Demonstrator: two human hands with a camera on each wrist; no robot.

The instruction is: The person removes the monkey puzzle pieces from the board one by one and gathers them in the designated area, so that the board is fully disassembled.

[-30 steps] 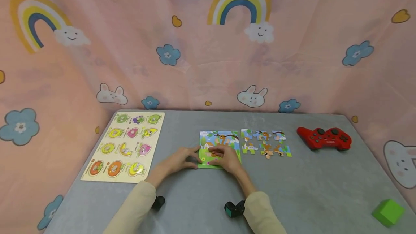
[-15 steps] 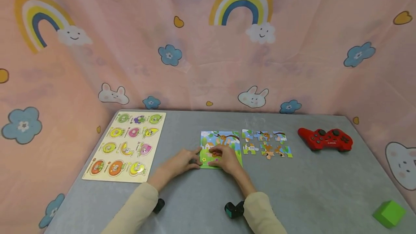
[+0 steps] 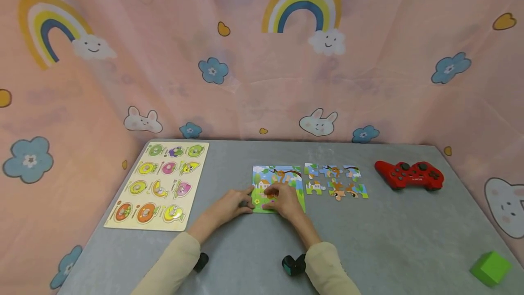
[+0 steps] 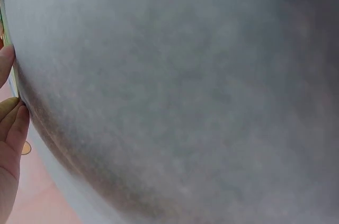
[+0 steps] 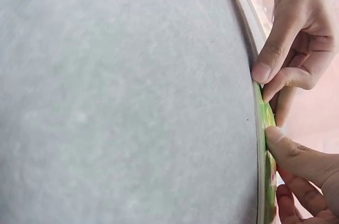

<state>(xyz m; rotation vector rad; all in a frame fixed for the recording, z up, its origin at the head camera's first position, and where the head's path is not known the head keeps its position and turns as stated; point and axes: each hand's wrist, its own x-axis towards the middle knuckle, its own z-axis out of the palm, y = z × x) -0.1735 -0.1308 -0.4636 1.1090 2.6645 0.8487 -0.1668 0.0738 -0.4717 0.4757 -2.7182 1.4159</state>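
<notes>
A square jigsaw board with a green, blue and animal picture lies on the grey table. My left hand holds its left edge, with thumb and fingertips at the rim. Over the middle of the board, my right hand has thumb and forefinger bent around a small piece of the picture; the palm hides part of it. In the right wrist view, the left hand grips the board's edge above the right hand. Only fingertips at the board's edge show in the left wrist view.
Right of the board lie several loose jigsaw pieces. A red game controller is farther right, and a green block sits near the front right. A fruit peg puzzle lies on the left. Behind the table hangs a pink cloth.
The view shifts slightly. Both hands stay at the board in nearly the same pose; the loose pieces have not moved.
</notes>
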